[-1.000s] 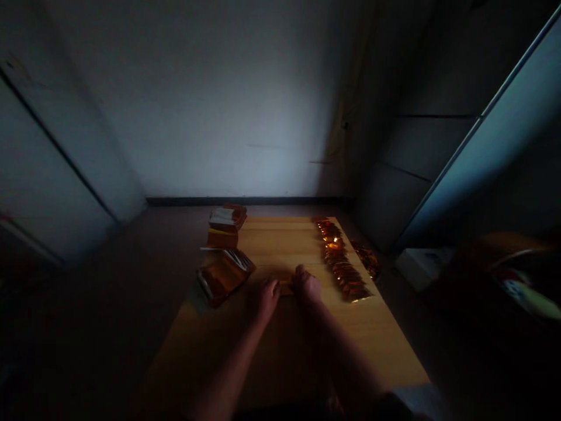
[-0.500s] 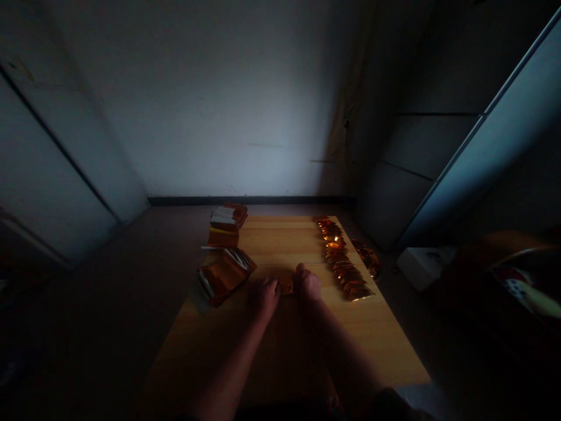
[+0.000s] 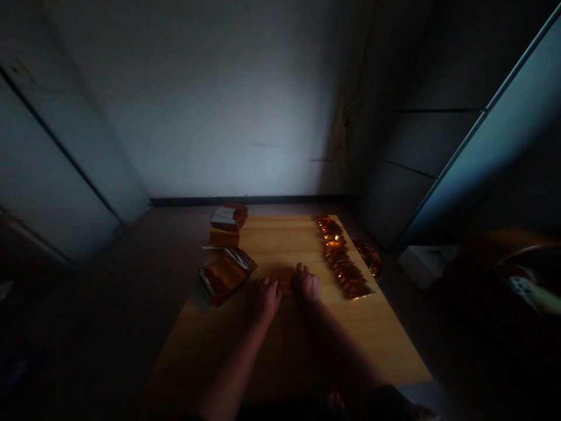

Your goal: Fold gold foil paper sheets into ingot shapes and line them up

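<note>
Between my two hands, a small piece of copper-coloured foil paper [image 3: 286, 282] lies low over the wooden table. My left hand [image 3: 266, 295] has its curled fingers closed at the paper's left edge. On the opposite edge, my right hand [image 3: 307, 285] is closed too, with the thumb side raised. Dim light hides the fingertips and any fold in the paper. Left of my hands rests a stack of orange-brown foil sheets [image 3: 225, 275] with white edges showing. A long row of folded shiny foil pieces [image 3: 339, 257] overlaps along the table's right side.
The wooden table [image 3: 377, 351] stands before a pale wall [image 3: 245, 117]. More foil sheets [image 3: 230, 216] lie at its far left corner. Beyond its right edge is a heap of shiny foil pieces [image 3: 369, 257] and, further right, a white box [image 3: 423, 266].
Both hands stay at nearly the same place on the foil paper, which looks flatter and duller now. The stacks and the row have not moved; the view shifts slightly.
</note>
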`<state>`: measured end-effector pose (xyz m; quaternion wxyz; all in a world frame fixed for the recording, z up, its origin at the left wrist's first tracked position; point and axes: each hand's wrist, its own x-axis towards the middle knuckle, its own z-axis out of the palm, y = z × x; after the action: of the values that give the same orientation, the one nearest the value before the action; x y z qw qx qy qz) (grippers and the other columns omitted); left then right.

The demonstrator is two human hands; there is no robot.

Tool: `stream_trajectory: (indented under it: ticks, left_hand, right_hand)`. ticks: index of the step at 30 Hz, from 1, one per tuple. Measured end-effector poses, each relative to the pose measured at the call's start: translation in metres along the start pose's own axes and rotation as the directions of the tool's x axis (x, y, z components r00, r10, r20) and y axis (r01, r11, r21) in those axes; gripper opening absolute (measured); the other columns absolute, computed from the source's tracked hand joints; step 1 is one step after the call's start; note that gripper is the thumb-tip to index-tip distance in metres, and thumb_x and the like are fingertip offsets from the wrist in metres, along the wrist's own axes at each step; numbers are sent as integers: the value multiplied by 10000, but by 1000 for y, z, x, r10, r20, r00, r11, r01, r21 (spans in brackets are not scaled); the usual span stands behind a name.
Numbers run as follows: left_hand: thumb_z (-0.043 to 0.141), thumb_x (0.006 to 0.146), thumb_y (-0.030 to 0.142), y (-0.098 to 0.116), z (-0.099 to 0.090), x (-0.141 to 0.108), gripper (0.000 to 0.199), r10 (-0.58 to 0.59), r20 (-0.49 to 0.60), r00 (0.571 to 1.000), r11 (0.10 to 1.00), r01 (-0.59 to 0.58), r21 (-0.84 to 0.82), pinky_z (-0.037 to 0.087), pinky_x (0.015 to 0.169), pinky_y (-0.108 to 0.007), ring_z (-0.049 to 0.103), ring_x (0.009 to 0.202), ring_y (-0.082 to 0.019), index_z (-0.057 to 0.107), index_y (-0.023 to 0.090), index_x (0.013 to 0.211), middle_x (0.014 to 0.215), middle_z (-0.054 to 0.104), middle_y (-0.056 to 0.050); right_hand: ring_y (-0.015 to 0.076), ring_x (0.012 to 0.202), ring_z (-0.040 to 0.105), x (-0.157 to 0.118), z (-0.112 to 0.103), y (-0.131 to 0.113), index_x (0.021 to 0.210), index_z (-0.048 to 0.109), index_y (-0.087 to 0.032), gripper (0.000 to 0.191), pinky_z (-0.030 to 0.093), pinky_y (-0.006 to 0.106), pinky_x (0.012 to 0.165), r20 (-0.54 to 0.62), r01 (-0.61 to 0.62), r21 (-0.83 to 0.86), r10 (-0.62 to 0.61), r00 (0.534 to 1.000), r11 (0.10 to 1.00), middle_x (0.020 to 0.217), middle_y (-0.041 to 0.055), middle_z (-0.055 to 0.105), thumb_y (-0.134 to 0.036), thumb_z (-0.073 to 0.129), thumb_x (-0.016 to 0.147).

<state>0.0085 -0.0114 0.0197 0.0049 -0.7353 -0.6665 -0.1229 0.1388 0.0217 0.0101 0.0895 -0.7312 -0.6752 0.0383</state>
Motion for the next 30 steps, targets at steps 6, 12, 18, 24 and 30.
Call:
stream_trajectory:
  ticks: [6,12,18,24,30]
  left_hand:
    - [402,897,303,0,-1,-1,322,18,4,1000,1000,-18,2,387,753,-351,574,907,-250,688,221,1021,922,650,-97]
    - [432,888,294,-4,2,-3,299,-4,-4,1000,1000,4,-8,382,783,-333,554,928,-230,663,212,1058,934,633,-88]
    - [428,895,292,-5,0,-11,268,42,1,999,999,-42,32,376,754,-340,536,928,-238,671,219,982,945,599,-88]
    - [420,902,277,-2,-5,-14,262,33,27,999,998,-34,58,374,759,-339,531,926,-239,667,204,947,933,592,-94]
    - [475,878,300,-9,-4,-16,257,6,17,1000,1000,-6,20,372,775,-335,516,949,-237,640,232,1063,1005,593,-77]
  right_hand:
    - [182,767,673,0,1,1,1097,511,-200,232,398,232,592,12,-9,15,9,1000,1000,971,96,650,-307,370,948]
    - [170,811,670,-4,-4,9,1153,521,-231,264,395,225,623,-2,67,104,-68,998,992,989,75,686,-324,402,937]
    - [176,868,669,-12,-11,14,1243,500,-238,378,437,233,696,-49,145,223,-137,989,964,1008,64,709,-378,500,892]
    - [152,921,648,-16,0,14,1296,446,-207,484,462,220,768,-87,212,481,-194,977,851,1071,51,691,-211,556,824]
    - [185,1042,556,-17,-6,12,1156,548,-186,401,429,268,888,-77,253,396,-242,967,883,1140,85,615,-142,556,758]
